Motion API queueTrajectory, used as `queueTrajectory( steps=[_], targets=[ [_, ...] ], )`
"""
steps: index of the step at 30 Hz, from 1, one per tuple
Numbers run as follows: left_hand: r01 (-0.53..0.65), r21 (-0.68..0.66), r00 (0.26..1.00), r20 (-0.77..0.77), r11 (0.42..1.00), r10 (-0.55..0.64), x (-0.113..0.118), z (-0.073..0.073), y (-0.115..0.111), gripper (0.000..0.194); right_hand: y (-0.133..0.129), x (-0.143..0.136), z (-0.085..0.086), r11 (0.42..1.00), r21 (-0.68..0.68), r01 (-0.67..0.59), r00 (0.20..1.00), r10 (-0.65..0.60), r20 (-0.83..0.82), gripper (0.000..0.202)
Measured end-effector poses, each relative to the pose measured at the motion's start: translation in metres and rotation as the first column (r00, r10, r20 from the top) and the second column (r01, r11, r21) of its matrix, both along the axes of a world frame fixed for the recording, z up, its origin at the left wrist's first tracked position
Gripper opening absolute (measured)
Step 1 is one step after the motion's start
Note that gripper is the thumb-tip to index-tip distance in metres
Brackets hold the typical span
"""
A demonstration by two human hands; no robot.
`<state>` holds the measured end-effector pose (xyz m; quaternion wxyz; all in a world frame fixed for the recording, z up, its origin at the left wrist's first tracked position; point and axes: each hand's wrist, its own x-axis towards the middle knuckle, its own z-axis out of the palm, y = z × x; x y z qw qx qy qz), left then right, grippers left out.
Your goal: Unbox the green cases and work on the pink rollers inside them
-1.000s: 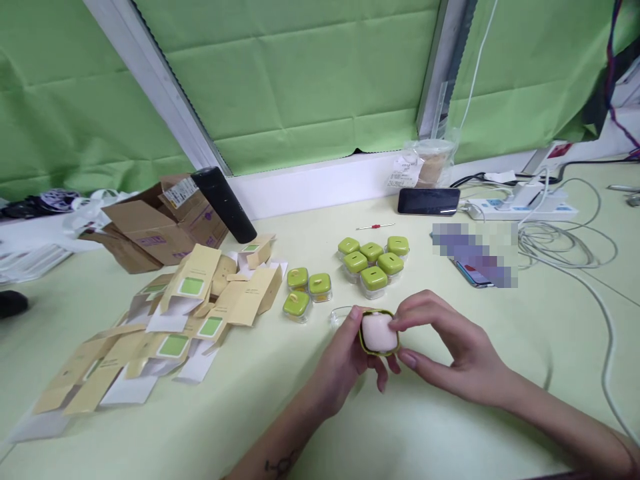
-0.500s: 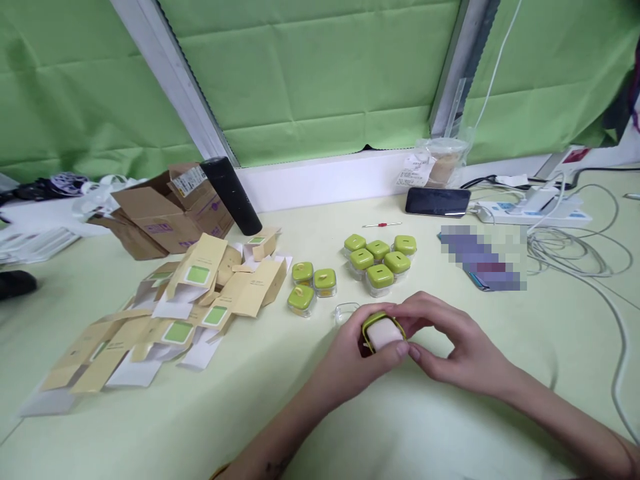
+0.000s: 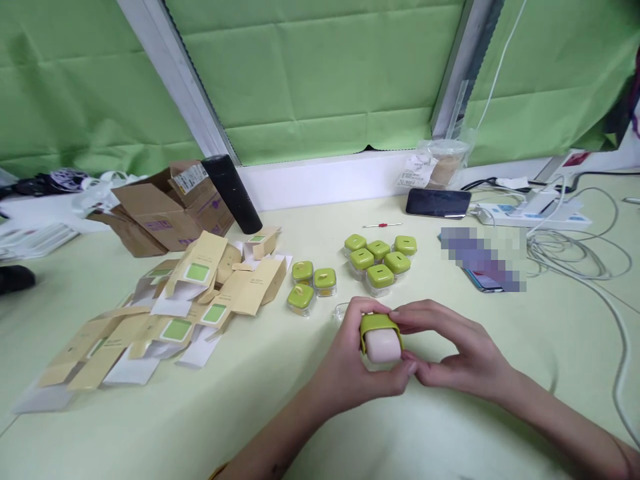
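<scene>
Between my two hands is a small green cap (image 3: 379, 323) with a rounded pale pink block (image 3: 384, 346) inside it, the block facing me. My left hand (image 3: 354, 373) wraps round the cap's left side, thumb below the block. The fingers and thumb of my right hand (image 3: 457, 347) pinch its right side. Just behind my left fingers lies a clear container (image 3: 341, 311), partly hidden. Farther back stand several clear containers with green lids (image 3: 380, 276). Left of these are three more with looped cords on their green lids (image 3: 301, 297).
Unfolded tan cartons (image 3: 250, 287) cover the left of the table. Behind them are an open brown box (image 3: 165, 217) and a black cylinder (image 3: 233, 195). A red-handled tool (image 3: 383, 225), a phone (image 3: 437, 203), a blurred-out item (image 3: 480, 260), a power strip (image 3: 537, 215) and cables lie farther right.
The green cap has tilted between my hands, so its outer top side now shows and the pink block points more toward me. My left thumb has moved down off the block.
</scene>
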<state>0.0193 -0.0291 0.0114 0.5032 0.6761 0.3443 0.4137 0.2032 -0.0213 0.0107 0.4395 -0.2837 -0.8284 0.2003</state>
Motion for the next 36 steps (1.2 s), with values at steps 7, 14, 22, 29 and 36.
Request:
queueTrajectory(
  steps=[7, 14, 22, 29, 36],
  targets=[
    [-0.065, 0.150, 0.996, 0.063, 0.987, 0.056, 0.006, -0.017, -0.002, 0.049, -0.009, -0.005, -0.012, 0.971, 0.217, 0.099, 0.995, -0.099, -0.007, 0.047],
    [-0.111, 0.220, 0.990, 0.111, 0.969, 0.088, 0.011, -0.027, -0.003, 0.049, -0.014, -0.009, -0.016, 0.951, 0.272, 0.149, 0.989, -0.142, -0.046, 0.043],
    [-0.124, 0.210, 0.982, 0.167, 0.970, 0.090, 0.012, -0.026, -0.005, 0.044, -0.015, -0.012, -0.010, 0.963, 0.235, 0.135, 0.990, -0.122, -0.069, 0.040],
    [-0.013, 0.034, 0.985, 0.172, 0.999, 0.007, 0.005, -0.015, -0.005, 0.041, -0.008, -0.004, -0.002, 0.985, 0.169, 0.031, 1.000, -0.031, -0.006, 0.044],
    [-0.002, 0.067, 0.986, 0.165, 0.998, -0.009, 0.005, -0.017, -0.003, 0.041, -0.008, -0.005, -0.002, 0.991, 0.135, 0.023, 1.000, -0.020, -0.024, 0.045]
  ],
)
